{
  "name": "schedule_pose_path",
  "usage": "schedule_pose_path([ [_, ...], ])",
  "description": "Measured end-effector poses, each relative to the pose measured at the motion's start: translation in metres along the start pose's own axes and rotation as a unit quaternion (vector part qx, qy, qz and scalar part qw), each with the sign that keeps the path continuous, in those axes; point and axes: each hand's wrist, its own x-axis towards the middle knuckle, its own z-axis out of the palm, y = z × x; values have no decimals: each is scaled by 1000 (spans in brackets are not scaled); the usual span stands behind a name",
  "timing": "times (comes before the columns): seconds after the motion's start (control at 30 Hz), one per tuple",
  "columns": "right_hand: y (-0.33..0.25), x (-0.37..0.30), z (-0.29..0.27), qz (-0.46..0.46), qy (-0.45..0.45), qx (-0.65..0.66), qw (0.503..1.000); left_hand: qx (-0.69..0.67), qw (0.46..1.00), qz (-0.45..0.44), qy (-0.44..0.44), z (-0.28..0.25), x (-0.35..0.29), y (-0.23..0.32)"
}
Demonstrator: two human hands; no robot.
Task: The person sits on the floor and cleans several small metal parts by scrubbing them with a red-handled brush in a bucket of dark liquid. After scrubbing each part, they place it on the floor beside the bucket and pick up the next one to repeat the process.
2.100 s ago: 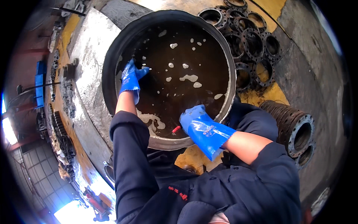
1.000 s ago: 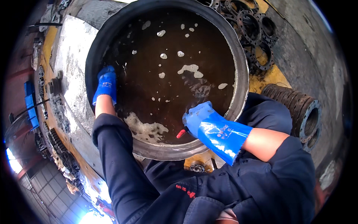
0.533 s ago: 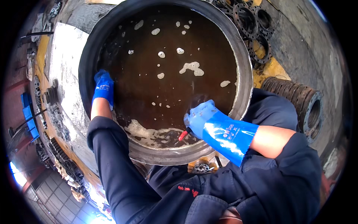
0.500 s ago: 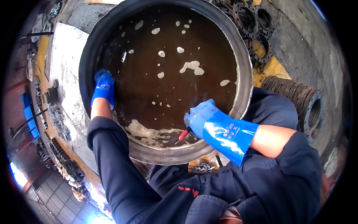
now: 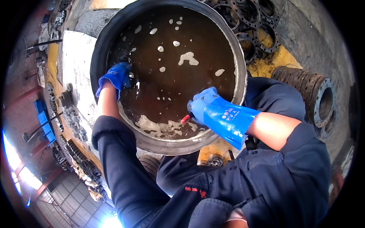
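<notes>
A big round dark basin [image 5: 99, 45] holds murky brown liquid [image 5: 152, 83] with patches of foam. At the basin's left side my left hand [image 5: 121, 74], in a blue rubber glove, is low at the liquid's surface with its fingers curled. A small pale glint shows at those fingertips, but what they hold cannot be made out. Over the near right part of the liquid is my right hand [image 5: 202, 104], also blue-gloved. It is closed around a slim tool with a red handle [image 5: 185, 119]; most of the tool is hidden by the glove.
Dark metal rings with bolt holes [image 5: 249, 45] lie beyond the basin at the upper right. A row of stacked flanged rings [image 5: 304, 85] lies to the right. A small round metal part [image 5: 215, 160] sits near my lap. A pale sheet [image 5: 78, 72] lies left of the basin.
My left hand has moved inward from the basin's left wall, disturbing the liquid. The right hand still grips the red-handled tool, whose thin tip no longer shows clearly. The view has shifted slightly.
</notes>
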Motion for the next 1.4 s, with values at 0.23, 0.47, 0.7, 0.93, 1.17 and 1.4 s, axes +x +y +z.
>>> schedule_pose_path([
  [0.23,-6,5,5,14,-37,-28,999,-7,997,-27,-76,-1,-3,37],
  [0.47,-8,-4,-3,-10,-24,-22,999,-28,989,-124,76,38,-71,59],
  [0.7,-7,5,4,27,96,34,994,-197,949,-155,192,54,-178,98],
  [0.93,0,10,0,48,124,25,991,-425,873,-88,224,81,-239,172],
  [1.17,18,0,-12,101,104,154,977,-688,686,-126,199,112,-251,216],
  [1.4,9,12,-5,-48,117,551,825,-833,507,-122,183,90,-245,236],
])
